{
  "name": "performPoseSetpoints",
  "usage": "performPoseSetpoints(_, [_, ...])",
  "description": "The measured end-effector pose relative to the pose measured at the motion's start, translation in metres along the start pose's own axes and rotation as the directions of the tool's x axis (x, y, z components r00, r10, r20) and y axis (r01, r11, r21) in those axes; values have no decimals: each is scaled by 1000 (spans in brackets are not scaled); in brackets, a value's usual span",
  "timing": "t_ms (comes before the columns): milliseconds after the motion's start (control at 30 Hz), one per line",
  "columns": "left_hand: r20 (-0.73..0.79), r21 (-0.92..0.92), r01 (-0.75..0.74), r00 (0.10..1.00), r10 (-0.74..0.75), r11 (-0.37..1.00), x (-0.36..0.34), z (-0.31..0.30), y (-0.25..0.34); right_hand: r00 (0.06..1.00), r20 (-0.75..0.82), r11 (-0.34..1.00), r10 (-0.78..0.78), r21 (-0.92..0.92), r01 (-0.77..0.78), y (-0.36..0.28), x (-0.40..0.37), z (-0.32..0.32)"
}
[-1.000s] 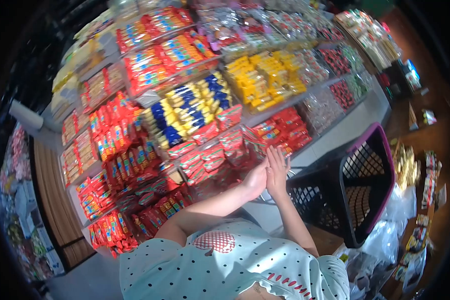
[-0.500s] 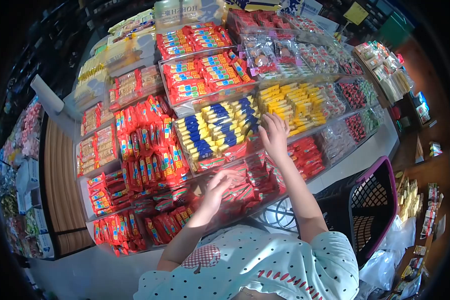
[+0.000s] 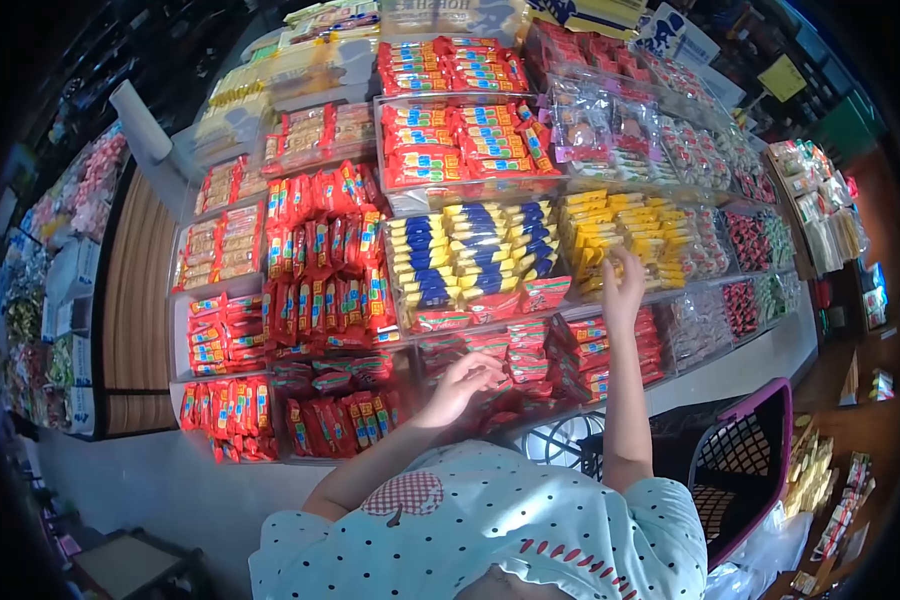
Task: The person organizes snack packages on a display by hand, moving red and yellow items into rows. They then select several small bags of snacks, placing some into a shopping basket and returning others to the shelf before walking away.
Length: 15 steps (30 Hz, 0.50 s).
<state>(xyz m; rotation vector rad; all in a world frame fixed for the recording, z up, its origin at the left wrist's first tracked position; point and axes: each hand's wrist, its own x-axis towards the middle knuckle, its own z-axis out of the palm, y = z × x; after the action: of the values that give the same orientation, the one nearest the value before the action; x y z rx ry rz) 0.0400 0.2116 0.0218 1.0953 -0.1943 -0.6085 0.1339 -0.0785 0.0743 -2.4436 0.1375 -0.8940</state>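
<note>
Tiered display (image 3: 407,203) of wrapped snacks, seen from above. The right hand (image 3: 622,288), fingers bent, reaches to the front of the yellow-wrapped packets (image 3: 670,238); whether it grips one cannot be told. The left hand (image 3: 462,386), loosely spread and holding nothing visible, lies over the compartment of red-and-green packets (image 3: 528,348). Blue-and-yellow packets (image 3: 428,258) fill the compartment just left of the yellow ones. A black shopping basket (image 3: 784,440) with a purple rim stands at right.
</note>
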Motion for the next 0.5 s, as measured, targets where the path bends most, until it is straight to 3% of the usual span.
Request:
performPoseSetpoints(67, [-1, 14, 47, 999, -47, 999, -6, -1, -12, 1000, 17, 999, 23, -30, -23, -7, -19, -6])
performPoseSetpoints(267, [16, -5, 7, 1000, -7, 1000, -26, 6, -26, 999, 3, 998, 50, 49, -50, -17, -81, -25])
performPoseSetpoints(400, [9, 12, 90, 996, -90, 996, -44, 12, -16, 997, 51, 998, 66, 18, -67, -24, -115, -36])
performPoseSetpoints(500, [13, 0, 23, 1000, -23, 1000, -55, 9, -29, 992, 58, 994, 110, 19, -112, -30, -130, -46])
